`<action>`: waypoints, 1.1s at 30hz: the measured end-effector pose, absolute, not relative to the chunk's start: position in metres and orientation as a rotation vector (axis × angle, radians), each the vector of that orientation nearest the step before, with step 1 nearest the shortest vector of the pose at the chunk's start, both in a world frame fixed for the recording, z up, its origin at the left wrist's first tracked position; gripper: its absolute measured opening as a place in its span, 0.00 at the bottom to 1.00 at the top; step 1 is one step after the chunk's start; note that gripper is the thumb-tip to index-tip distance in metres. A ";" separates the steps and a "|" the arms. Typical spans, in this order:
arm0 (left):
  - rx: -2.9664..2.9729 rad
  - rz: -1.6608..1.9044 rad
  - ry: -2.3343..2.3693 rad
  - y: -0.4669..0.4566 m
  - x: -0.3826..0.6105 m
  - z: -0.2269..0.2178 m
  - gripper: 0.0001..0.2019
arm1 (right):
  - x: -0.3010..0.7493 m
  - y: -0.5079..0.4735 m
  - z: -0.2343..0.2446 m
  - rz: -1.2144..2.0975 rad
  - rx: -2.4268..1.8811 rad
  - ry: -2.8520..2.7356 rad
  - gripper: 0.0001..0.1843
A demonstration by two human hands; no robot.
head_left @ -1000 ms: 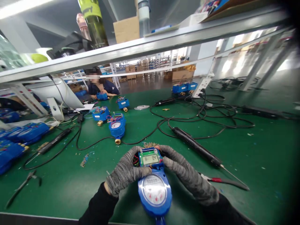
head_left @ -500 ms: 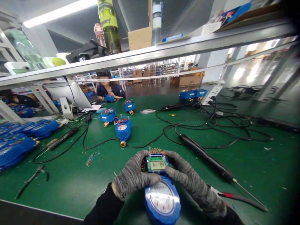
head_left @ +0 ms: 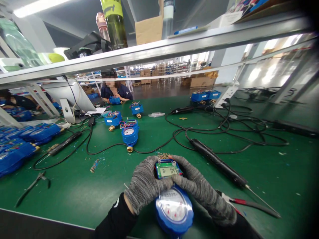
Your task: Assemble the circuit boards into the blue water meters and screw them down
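A blue water meter (head_left: 174, 209) with a round dial lies in front of me, and at its far end sits a green circuit board with a lit-up small display (head_left: 168, 171) reading "A- 04". My left hand (head_left: 147, 186), in a grey knitted glove, is closed around the left side of the display end, thumb across its near edge. From the right, my right hand (head_left: 196, 182), gloved alike, grips the other side, its thumb meeting the left one below the display. The fingertips behind the board are partly hidden. Small brass-coloured screws (head_left: 163, 155) are heaped just beyond it.
Red-handled pliers (head_left: 239, 201) and a black pen-like tool (head_left: 219, 162) with a long metal tip lie right. Other meters (head_left: 129, 134) stand ahead; several more (head_left: 15, 152) crowd the left. Cutters (head_left: 37, 182) lie front left. Cables cross the bench under a shelf (head_left: 139, 54). A co-worker (head_left: 116, 89) sits opposite.
Both thumbs have come together below the display; the left thumb has slid right and the right thumb inward. The view has shifted slightly. The display still reads the same.
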State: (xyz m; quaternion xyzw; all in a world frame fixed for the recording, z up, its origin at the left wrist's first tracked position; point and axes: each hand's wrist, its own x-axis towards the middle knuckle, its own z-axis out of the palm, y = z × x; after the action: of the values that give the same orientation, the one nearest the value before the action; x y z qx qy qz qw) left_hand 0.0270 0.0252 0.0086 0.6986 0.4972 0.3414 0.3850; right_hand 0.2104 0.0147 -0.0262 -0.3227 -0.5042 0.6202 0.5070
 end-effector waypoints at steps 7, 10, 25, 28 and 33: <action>1.901 1.081 1.202 0.012 0.000 -0.005 0.41 | 0.212 0.016 -0.022 1.434 -0.841 -1.341 0.26; 2.225 1.311 1.294 -0.002 -0.009 -0.015 0.31 | 0.213 0.016 -0.022 1.452 -0.827 -1.344 0.26; 2.669 1.139 0.984 0.002 -0.005 -0.016 0.26 | 0.214 0.015 -0.020 1.487 -0.838 -1.308 0.27; 2.719 1.116 0.960 0.000 -0.005 -0.015 0.27 | 0.214 0.015 -0.021 1.482 -0.850 -1.333 0.27; 2.753 1.186 1.101 -0.014 0.002 -0.019 0.33 | 0.214 0.016 -0.022 1.447 -0.845 -1.381 0.25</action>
State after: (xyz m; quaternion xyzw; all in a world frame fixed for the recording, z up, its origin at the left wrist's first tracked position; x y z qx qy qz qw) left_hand 0.0019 -0.0136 -0.0193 0.8618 0.3446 0.3714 -0.0258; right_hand 0.2138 0.0158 -0.0223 -0.3444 -0.5625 0.5895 0.4663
